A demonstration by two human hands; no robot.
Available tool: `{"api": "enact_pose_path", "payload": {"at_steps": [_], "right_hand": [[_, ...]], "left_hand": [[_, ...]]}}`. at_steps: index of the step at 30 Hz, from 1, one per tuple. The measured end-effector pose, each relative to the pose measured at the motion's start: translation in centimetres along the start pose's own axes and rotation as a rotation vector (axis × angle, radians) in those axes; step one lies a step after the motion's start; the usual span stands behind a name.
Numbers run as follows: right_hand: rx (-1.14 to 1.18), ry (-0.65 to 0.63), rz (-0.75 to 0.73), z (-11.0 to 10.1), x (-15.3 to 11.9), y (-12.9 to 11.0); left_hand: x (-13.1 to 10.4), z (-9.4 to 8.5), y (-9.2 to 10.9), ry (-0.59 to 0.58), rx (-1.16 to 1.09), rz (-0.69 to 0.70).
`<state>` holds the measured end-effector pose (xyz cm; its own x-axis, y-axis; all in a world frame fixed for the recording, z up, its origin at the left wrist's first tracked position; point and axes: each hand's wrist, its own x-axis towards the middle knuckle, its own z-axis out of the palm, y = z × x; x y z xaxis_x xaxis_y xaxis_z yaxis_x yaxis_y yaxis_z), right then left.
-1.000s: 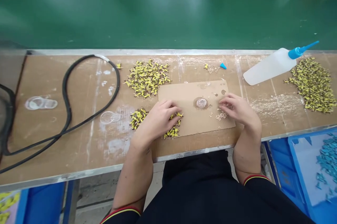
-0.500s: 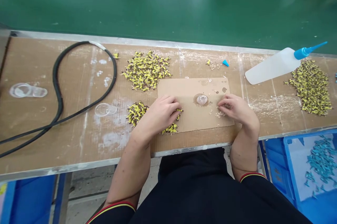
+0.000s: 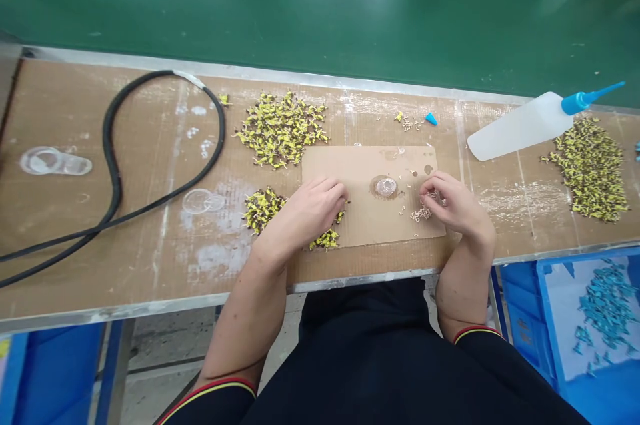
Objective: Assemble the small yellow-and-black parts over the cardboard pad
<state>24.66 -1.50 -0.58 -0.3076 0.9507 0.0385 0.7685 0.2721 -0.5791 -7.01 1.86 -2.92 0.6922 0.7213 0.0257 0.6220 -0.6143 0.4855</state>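
Observation:
My left hand (image 3: 320, 207) is closed over the left edge of the cardboard sheet (image 3: 367, 228), beside a small heap of yellow and dark pieces (image 3: 325, 239). What its fingers hold, if anything, is too small to name. At the sheet's right side my right hand (image 3: 447, 202) has thumb and fingers pinched together, just above a little pile of tiny pale pieces (image 3: 421, 214). Anything in that pinch is too small to make out. Between the hands a small clear dish (image 3: 385, 186) sits on the sheet in a wet-looking ring.
Yellow-and-dark heaps lie at back left (image 3: 283, 128) and far right (image 3: 593, 168). A white squeeze bottle (image 3: 523, 126) with blue nozzle lies near a blue cap (image 3: 431, 118). A black cable (image 3: 113, 145) loops at left. A blue crate (image 3: 550, 318) holds blue pieces below right.
My right hand has lifted slightly and shifted right, off the tiny pale pieces. My left hand has turned a little, and the yellow piece at its fingertips is less visible. The view has shifted slightly.

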Motion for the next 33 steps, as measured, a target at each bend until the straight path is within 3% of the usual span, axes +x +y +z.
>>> {"api": "enact_pose_path", "payload": {"at_steps": [5, 9, 15, 22, 33], "right_hand": [[0.11, 0.054, 0.0, 0.0, -0.1, -0.5], [0.234, 0.163, -0.105, 0.5, -0.2, -0.9], [0.408, 0.254, -0.287, 1.0, -0.1, -1.6], [0.586, 0.169, -0.516, 2.5, 0.7, -3.7], [0.62, 0.199, -0.452, 3.7, 1.0, -4.5]], "left_hand": [[-0.1, -0.1, 0.5, 0.171, -0.138, -0.065], [-0.2, 0.1, 1.8, 0.291, -0.358, -0.066], [-0.1, 0.6, 4.0, 0.173, -0.705, -0.026], [0.6, 1.0, 5.5, -0.008, -0.903, 0.048], [0.9, 1.4, 6.0, -0.008, -1.024, 0.082]]}}
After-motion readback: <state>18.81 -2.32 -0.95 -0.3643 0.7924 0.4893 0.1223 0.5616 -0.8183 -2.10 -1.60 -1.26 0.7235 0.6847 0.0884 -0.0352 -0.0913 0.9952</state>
